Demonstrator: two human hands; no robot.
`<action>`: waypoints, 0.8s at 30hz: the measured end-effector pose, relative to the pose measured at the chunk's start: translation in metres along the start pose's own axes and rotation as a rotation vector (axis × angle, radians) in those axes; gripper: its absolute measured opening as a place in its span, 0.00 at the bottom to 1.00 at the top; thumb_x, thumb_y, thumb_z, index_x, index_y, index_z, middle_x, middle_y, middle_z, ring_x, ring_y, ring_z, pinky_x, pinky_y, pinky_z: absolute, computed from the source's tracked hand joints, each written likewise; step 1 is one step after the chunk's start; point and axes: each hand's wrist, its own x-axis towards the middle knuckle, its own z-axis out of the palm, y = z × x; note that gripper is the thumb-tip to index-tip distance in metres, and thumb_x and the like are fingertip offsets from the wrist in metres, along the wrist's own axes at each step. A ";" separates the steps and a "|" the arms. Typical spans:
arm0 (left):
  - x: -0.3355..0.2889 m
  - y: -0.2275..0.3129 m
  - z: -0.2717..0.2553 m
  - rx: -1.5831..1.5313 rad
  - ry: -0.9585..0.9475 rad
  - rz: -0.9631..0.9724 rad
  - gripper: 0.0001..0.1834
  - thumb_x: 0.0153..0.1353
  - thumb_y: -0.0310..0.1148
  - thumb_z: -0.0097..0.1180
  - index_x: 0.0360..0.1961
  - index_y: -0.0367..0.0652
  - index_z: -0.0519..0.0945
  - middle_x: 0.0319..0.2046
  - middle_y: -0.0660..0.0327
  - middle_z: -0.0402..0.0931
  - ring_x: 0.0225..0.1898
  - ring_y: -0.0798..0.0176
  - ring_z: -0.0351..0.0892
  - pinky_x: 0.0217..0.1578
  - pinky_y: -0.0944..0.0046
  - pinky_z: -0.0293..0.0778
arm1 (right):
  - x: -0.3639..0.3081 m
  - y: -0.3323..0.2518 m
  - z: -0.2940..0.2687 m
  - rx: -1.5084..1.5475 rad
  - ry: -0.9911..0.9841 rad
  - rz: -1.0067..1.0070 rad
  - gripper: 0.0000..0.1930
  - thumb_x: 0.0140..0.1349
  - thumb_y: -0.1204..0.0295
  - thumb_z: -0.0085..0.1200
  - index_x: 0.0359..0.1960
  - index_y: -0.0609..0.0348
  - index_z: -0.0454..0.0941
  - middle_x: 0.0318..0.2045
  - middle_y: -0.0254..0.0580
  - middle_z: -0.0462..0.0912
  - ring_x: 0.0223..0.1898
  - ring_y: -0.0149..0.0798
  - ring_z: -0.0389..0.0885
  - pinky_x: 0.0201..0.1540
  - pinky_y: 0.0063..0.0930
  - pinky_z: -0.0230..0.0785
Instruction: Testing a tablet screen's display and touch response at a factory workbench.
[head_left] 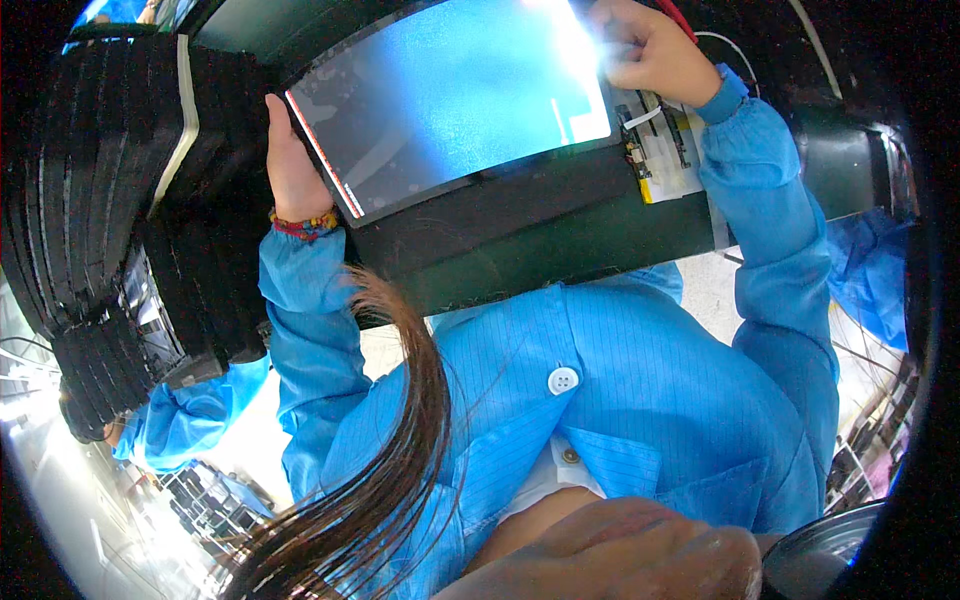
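A thin flat display panel lies tilted on a black pad at the workbench; bright blue-white light shines on its right part. My left hand grips the panel's left edge, with the thumb up along the side and the other fingers hidden. At the upper right edge, my right hand has its fingers curled together; glare blurs the fingertips, and what they pinch cannot be made out. Just below my right wrist lies a flat circuit assembly with white, dark and yellow parts, beside the panel.
Tall stacks of black trays with a pale strap stand close on the left. A green bench edge runs in front of me. A white cable curves behind my right hand. A co-worker's blue sleeve shows at lower left.
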 end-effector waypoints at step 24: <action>-0.002 0.002 0.006 0.118 0.237 0.038 0.34 0.65 0.59 0.32 0.52 0.38 0.71 0.48 0.54 0.73 0.47 0.52 0.73 0.49 0.53 0.69 | -0.007 -0.026 0.009 -0.696 0.315 -0.374 0.49 0.41 0.63 0.69 0.65 0.57 0.51 0.50 0.51 0.63 0.50 0.46 0.66 0.55 0.35 0.59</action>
